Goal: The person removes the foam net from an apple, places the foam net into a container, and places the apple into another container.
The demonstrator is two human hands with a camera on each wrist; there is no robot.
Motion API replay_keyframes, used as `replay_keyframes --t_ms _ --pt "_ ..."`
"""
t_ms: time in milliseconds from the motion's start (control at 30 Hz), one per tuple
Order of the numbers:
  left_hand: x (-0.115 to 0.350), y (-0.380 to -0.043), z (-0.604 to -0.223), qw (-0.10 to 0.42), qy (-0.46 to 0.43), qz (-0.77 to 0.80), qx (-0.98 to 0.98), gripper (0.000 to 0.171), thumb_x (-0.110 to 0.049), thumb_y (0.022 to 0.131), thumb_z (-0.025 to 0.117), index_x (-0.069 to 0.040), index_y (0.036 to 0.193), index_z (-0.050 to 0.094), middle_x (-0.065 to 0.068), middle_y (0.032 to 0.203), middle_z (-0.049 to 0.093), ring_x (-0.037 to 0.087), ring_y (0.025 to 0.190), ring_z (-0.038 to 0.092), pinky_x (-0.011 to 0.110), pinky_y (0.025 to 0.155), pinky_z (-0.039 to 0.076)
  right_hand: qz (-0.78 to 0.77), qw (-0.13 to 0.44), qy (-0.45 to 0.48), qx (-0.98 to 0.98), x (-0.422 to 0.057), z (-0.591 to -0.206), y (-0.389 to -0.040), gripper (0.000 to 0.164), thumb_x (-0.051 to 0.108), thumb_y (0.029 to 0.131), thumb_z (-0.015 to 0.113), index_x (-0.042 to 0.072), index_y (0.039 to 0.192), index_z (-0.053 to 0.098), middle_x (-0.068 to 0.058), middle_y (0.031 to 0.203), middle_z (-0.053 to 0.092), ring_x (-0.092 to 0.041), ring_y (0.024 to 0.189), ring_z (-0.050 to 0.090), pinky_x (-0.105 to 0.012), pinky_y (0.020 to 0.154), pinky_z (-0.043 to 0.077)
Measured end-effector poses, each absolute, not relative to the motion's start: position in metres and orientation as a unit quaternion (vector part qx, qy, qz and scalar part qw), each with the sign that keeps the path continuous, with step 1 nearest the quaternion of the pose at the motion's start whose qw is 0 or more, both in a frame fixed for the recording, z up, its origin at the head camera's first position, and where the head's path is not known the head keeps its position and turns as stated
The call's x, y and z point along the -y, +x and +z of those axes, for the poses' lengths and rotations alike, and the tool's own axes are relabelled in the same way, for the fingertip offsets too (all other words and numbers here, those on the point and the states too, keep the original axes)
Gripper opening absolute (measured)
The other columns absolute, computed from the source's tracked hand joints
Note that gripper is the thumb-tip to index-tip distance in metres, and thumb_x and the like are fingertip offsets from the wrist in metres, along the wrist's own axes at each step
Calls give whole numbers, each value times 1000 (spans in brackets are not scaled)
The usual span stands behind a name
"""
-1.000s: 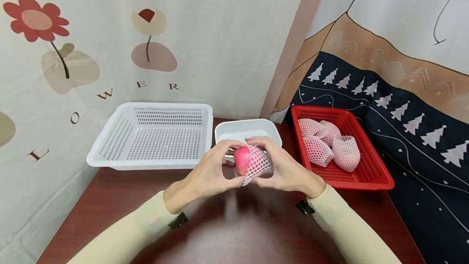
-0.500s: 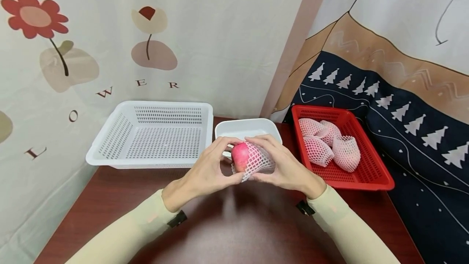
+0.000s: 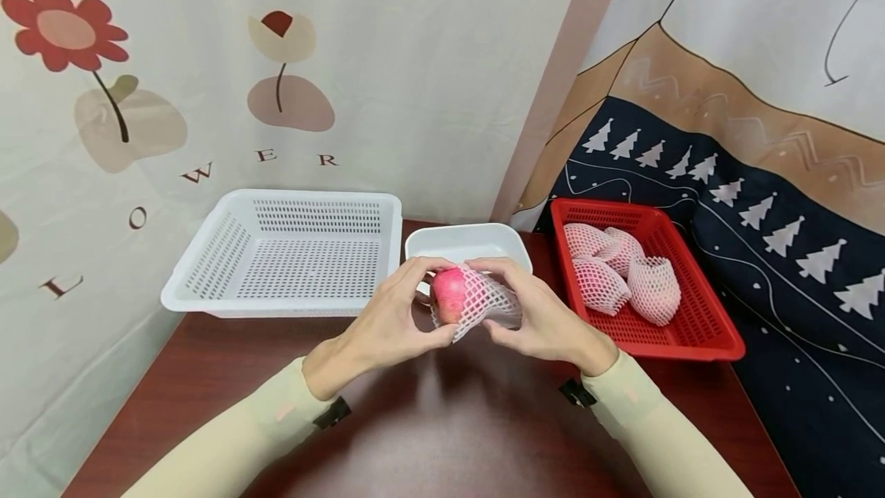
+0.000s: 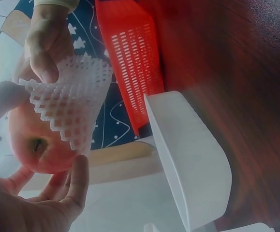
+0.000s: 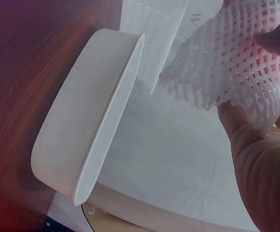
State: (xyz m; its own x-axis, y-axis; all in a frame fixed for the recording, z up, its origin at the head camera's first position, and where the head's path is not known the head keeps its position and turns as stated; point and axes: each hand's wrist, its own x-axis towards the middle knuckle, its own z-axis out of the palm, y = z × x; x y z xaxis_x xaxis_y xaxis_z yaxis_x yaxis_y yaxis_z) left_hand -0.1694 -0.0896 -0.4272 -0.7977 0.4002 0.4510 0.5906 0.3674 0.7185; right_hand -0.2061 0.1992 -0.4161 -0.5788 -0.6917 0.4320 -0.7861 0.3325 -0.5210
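You hold the apple [image 3: 449, 295] between your two hands, in the air above the brown table [image 3: 442, 444] and well apart from it. Your left hand [image 3: 387, 323] is curved around the bare, red side of the apple; the thumb is on the near side and the fingers are on the far side. In the left wrist view, the stem end of the fruit is seen there. Your right hand [image 3: 546, 320] is on the other side, and it pinches the white foam net [image 3: 488, 304] between the thumb and the fingers. This net covers the right part of the apple, and its loose end extends toward your right palm. Behind your hands stands the white dish [image 3: 477, 239]. On your right, the red basket [image 3: 691, 346] contains four net-wrapped fruits [image 3: 653, 290]; on your left is the white basket [image 3: 314, 271].
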Motion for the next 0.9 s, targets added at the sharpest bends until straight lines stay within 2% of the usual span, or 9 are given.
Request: replay_keyframes --t_ms 267,533,667,767,900 --pt "91 -170 -427 114 -298 -465 826 78 -19 84 97 -18 153 62 3 143 67 16 123 66 31 95 69 347 89 452 817 -199 -412 -206 76 1 94 83 14 164 59 -6 159 67 -22 138 66 -31 115 58" --pt "92 -170 -426 122 -293 -458 830 77 -21 84 99 -16 152 63 5 143 66 17 127 65 34 98 70 347 100 435 825 -200 -409 -204 69 2 98 83 17 163 65 -6 151 69 -18 126 67 -30 97 66" --pt "92 -170 -426 124 -290 -457 831 76 -21 84 98 -17 152 63 6 144 65 18 130 66 37 100 71 338 106 430 830 -201 -408 -203 68 3 98 84 17 162 65 -5 150 72 -17 125 68 -30 95 65" --pt "92 -171 -427 128 -289 -455 833 75 -21 85 97 -19 153 64 5 145 64 18 131 65 38 100 71 336 109 426 833 -203 -407 -203 67 1 98 85 15 160 65 -6 148 75 -15 117 70 -27 91 64" --pt "92 -172 -426 138 -293 -444 835 76 -23 85 98 -19 153 65 2 145 67 17 131 65 36 98 70 351 101 418 832 -205 -407 -202 60 1 98 87 13 154 67 -6 139 80 -15 95 70 -22 74 62"
